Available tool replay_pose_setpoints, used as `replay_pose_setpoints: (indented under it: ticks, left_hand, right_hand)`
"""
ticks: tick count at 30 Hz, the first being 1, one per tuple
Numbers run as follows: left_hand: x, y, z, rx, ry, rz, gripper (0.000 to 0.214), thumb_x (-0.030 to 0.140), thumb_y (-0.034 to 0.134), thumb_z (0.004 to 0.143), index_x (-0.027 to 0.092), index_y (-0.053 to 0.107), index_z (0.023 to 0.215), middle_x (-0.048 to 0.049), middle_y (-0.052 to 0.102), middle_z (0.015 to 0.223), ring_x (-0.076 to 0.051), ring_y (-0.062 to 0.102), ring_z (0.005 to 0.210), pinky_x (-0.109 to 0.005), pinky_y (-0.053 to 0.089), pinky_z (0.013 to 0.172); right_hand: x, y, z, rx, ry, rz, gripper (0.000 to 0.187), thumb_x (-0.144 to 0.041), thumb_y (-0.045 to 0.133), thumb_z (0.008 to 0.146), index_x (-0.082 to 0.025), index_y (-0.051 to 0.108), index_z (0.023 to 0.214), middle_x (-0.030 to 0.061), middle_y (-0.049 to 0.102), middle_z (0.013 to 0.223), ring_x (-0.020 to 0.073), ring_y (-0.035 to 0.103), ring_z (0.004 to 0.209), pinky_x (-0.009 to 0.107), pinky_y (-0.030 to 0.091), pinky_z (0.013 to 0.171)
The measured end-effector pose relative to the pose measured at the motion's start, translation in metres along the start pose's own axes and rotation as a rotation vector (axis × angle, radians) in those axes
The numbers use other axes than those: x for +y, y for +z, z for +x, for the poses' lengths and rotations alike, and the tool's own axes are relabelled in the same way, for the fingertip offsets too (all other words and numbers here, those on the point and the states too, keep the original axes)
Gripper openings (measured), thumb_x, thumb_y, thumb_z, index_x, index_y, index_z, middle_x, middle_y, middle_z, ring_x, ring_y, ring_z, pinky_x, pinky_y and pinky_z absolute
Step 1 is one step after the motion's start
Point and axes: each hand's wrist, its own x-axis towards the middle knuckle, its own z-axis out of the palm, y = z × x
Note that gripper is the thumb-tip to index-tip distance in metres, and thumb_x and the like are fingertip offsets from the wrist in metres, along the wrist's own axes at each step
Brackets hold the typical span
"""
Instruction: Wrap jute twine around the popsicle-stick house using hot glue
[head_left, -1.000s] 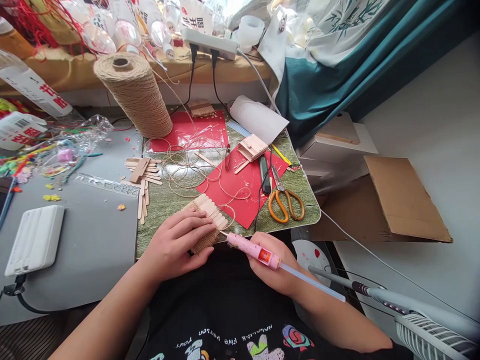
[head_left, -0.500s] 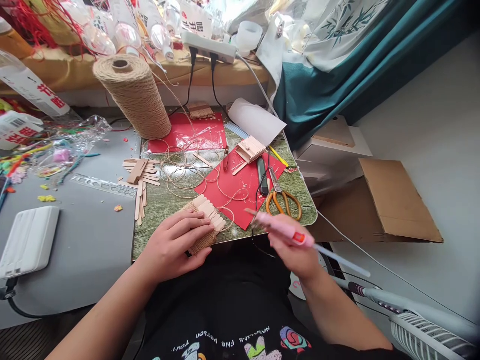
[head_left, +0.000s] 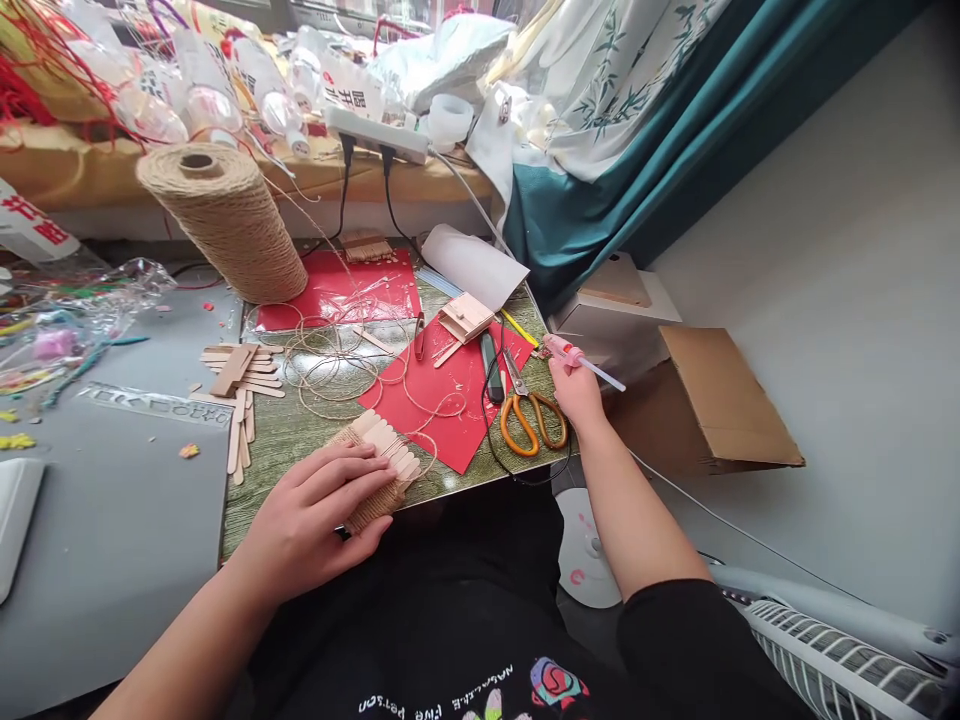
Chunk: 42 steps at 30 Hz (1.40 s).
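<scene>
My left hand (head_left: 319, 510) lies over a panel of craft sticks (head_left: 386, 440) partly wrapped in twine, at the table's front edge. Its fingers rest across the top and the thumb is at the near edge. A strand of twine loops from the panel toward the big twine spool (head_left: 225, 225). At the table's right edge, my right hand (head_left: 579, 395) grips a pink hot glue gun (head_left: 566, 352) with a clear glue stick jutting from its back. Orange-handled scissors (head_left: 532, 415) and a dark green utility knife (head_left: 492, 367) lie to the left of that hand.
Red paper (head_left: 420, 400) holds a small wooden box (head_left: 466, 317). Loose craft sticks (head_left: 241, 385) are piled at left. A power strip (head_left: 379, 133) sits on the cluttered sill. An open cardboard box (head_left: 727, 400) and a white fan (head_left: 840, 650) stand at right.
My right hand has carried the glue gun forward, away from my body, to the table's right edge. The left hand stays on the stick panel. The camera view has shifted to the right.
</scene>
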Motion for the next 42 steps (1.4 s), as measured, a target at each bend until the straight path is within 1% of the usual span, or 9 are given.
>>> replay_pose_setpoints:
  ticks: [4, 10, 16, 18, 21, 25, 33, 38, 42]
  left_hand:
    - [0.0, 0.0, 0.0, -0.002, -0.001, 0.001, 0.057, 0.02, 0.082, 0.083, 0.023, 0.066, 0.138, -0.0097, 0.075, 0.124, -0.031, 0.07, 0.125, -0.049, 0.056, 0.114]
    - [0.001, 0.0, 0.001, 0.002, 0.008, 0.004, 0.056, 0.019, 0.082, 0.083, 0.02, 0.067, 0.136, -0.0105, 0.075, 0.123, -0.03, 0.069, 0.125, -0.049, 0.056, 0.113]
    - [0.002, 0.0, 0.0, 0.015, 0.012, -0.001, 0.054, 0.021, 0.082, 0.083, 0.018, 0.067, 0.135, -0.0111, 0.075, 0.122, -0.03, 0.069, 0.124, -0.049, 0.056, 0.113]
    - [0.001, 0.0, 0.0, 0.015, 0.01, -0.008, 0.054, 0.021, 0.082, 0.083, 0.018, 0.067, 0.134, -0.0113, 0.075, 0.122, -0.03, 0.069, 0.125, -0.048, 0.056, 0.113]
    - [0.001, 0.0, 0.0, 0.009, 0.007, -0.018, 0.055, 0.02, 0.082, 0.082, 0.019, 0.067, 0.135, -0.0108, 0.075, 0.121, -0.03, 0.069, 0.125, -0.048, 0.057, 0.113]
    - [0.002, 0.0, 0.002, 0.002, -0.003, -0.004, 0.057, 0.02, 0.083, 0.082, 0.021, 0.066, 0.136, -0.0094, 0.075, 0.122, -0.029, 0.069, 0.124, -0.049, 0.057, 0.113]
    - [0.004, 0.0, 0.0, 0.005, -0.01, -0.009, 0.057, 0.02, 0.081, 0.084, 0.022, 0.064, 0.138, -0.0093, 0.075, 0.122, -0.029, 0.069, 0.125, -0.05, 0.056, 0.113]
    - [0.004, -0.001, -0.001, 0.013, -0.018, -0.019, 0.055, 0.02, 0.081, 0.084, 0.021, 0.064, 0.137, -0.01, 0.075, 0.122, -0.029, 0.068, 0.126, -0.05, 0.057, 0.113]
    - [0.004, 0.0, -0.001, 0.014, -0.014, -0.023, 0.053, 0.021, 0.081, 0.085, 0.021, 0.064, 0.135, -0.0102, 0.075, 0.123, -0.029, 0.069, 0.125, -0.051, 0.057, 0.112]
  right_hand:
    - [0.004, 0.006, 0.013, 0.004, -0.002, -0.027, 0.049, -0.039, 0.055, 0.101, -0.016, 0.068, 0.142, 0.0144, 0.07, 0.145, 0.0317, 0.063, 0.138, 0.046, 0.045, 0.122]
    - [0.002, 0.001, 0.012, 0.052, 0.012, -0.06, 0.045, -0.041, 0.067, 0.094, -0.018, 0.071, 0.132, 0.0151, 0.075, 0.132, 0.0317, 0.069, 0.124, 0.045, 0.052, 0.112]
    - [-0.011, -0.004, -0.058, 0.428, 0.042, -0.131, 0.037, -0.045, 0.069, 0.091, -0.018, 0.058, 0.114, 0.0147, 0.062, 0.118, 0.0302, 0.061, 0.107, 0.055, 0.051, 0.101]
    - [-0.031, 0.001, -0.093, 0.482, -0.171, -0.133, 0.018, -0.035, 0.066, 0.094, -0.022, 0.058, 0.102, 0.0098, 0.061, 0.106, 0.0285, 0.061, 0.102, 0.052, 0.053, 0.097]
    - [-0.076, 0.019, -0.133, 0.075, -0.62, -0.054, 0.025, -0.019, 0.069, 0.092, -0.025, 0.064, 0.116, 0.0102, 0.07, 0.111, 0.0293, 0.067, 0.108, 0.05, 0.055, 0.098]
    - [-0.125, 0.047, -0.148, -0.27, -0.847, 0.02, 0.047, -0.019, 0.069, 0.097, -0.023, 0.058, 0.143, 0.0134, 0.07, 0.137, 0.031, 0.062, 0.134, 0.054, 0.049, 0.117]
    - [-0.141, 0.057, -0.142, -0.304, -0.853, 0.112, 0.018, -0.013, 0.065, 0.099, -0.024, 0.065, 0.113, 0.0032, 0.076, 0.095, 0.0204, 0.069, 0.09, 0.052, 0.05, 0.112]
    - [-0.148, 0.058, -0.151, -0.299, -0.92, 0.134, 0.017, -0.012, 0.067, 0.097, -0.022, 0.064, 0.111, 0.0031, 0.072, 0.083, 0.0195, 0.059, 0.074, 0.038, 0.052, 0.075]
    - [-0.145, 0.062, -0.154, -0.308, -0.911, 0.091, 0.011, -0.014, 0.066, 0.098, -0.021, 0.067, 0.107, 0.0021, 0.067, 0.077, 0.0187, 0.052, 0.069, 0.035, 0.044, 0.067]
